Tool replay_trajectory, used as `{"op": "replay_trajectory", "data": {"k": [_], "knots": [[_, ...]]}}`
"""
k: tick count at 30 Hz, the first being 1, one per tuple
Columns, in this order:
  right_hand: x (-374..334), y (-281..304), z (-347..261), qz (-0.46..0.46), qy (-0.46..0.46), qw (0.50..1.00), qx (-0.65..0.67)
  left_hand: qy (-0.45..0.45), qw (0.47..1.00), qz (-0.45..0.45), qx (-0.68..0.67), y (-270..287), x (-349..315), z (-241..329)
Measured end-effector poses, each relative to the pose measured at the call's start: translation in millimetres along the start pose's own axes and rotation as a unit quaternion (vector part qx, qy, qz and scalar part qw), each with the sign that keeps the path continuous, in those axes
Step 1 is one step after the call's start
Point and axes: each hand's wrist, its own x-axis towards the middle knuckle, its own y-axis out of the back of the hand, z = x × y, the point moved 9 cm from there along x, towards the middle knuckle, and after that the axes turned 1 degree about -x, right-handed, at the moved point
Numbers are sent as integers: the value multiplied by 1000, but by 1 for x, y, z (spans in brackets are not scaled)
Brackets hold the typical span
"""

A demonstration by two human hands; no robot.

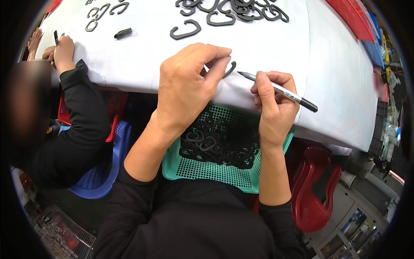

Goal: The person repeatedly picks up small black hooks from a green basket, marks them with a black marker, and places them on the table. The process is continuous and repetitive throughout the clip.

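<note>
My left hand (187, 75) is closed in a pinch over the table's near edge. A thin black plastic hook (231, 70) shows past its thumb; the rest of that piece is hidden behind the fingers. In my right hand (276, 103) is a marker pen (282, 91), grey with black ends, its dark tip pointing left at the hook with a small gap between them. Below both hands, a green plastic basket (207, 172) holds many black hooks (202, 142). Beyond the left hand, one C-shaped black hook (185, 30) lies apart on the white cloth.
A pile of black hooks (243, 9) lies on the white-covered table (276, 47). A black pen cap (123, 33) and more hooks (101, 11) are at left. A co-worker's hand (64, 52) writes beside a blue chair (108, 168). Right stands a dark red chair (312, 207).
</note>
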Motion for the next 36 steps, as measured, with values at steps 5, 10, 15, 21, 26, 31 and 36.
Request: {"op": "replay_trajectory", "data": {"k": [5,10,15,21,26,31,36], "knots": [[2,-6,1,5,22,1000,7,-28,998,-3,56,-1,-1,10],[4,-11,4,17,39,999,-5,-42,997,4,68,-3,-3,15],[4,-13,3,8,54,998,-29,-40,996,5,77,-4,-4,17],[4,-14,2,5,67,997,-47,-40,996,3,85,-3,-4,17],[4,-15,2,7,65,997,-46,-40,996,4,77,-4,-4,16],[4,-16,3,2,72,996,-53,-47,996,11,70,-3,-4,16],[3,-7,2,26,58,998,-29,-78,992,8,94,-2,-4,17]]}}
